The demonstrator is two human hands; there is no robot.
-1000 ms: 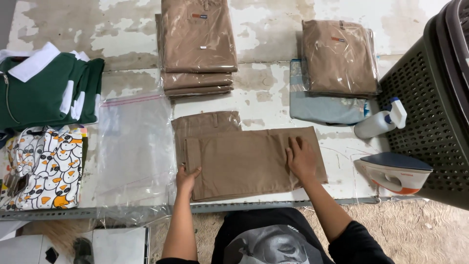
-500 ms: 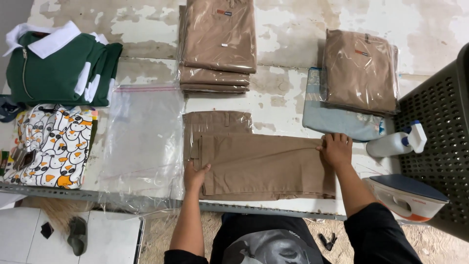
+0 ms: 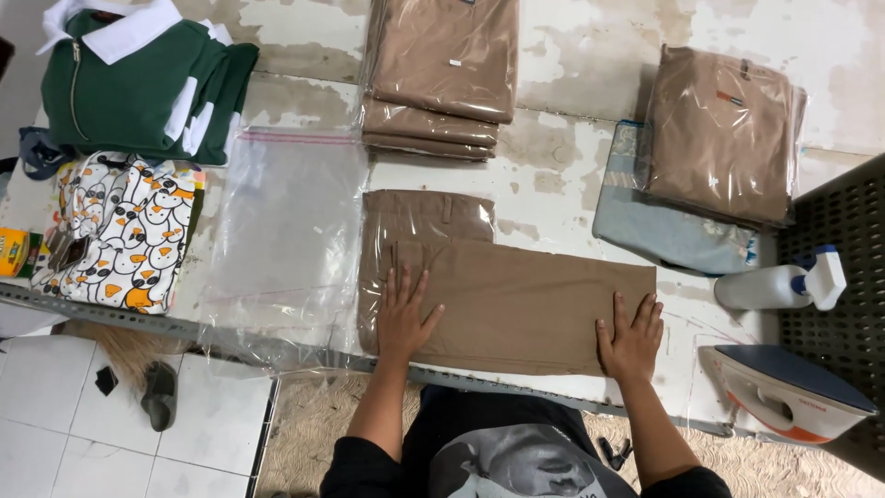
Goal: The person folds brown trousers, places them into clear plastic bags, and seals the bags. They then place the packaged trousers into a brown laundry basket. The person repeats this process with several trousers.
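Both hands lie flat, palms down and fingers spread, on a folded pair of tan trousers (image 3: 516, 295) spread along the near edge of the worn white table (image 3: 572, 198). The left hand (image 3: 404, 318) presses the near left part of the cloth, fingers pointing to the far side, forearm coming straight up from the near edge. The right hand (image 3: 631, 337) rests on the near right corner of the fold, its fingers also pointing away, wrist at the table's rim. Neither hand grips anything; both are open on the fabric.

Just left of the trousers lies an empty clear plastic bag (image 3: 286, 231). On the far side sits a stack of bagged tan garments (image 3: 442, 74), and to the far right 1 more bagged tan garment (image 3: 724, 134) on a grey-blue cloth (image 3: 664, 231). A white spray bottle (image 3: 779, 284) and an iron (image 3: 793, 392) stand to the right. Far left are a green jacket (image 3: 138, 92) and a patterned garment (image 3: 120, 231).
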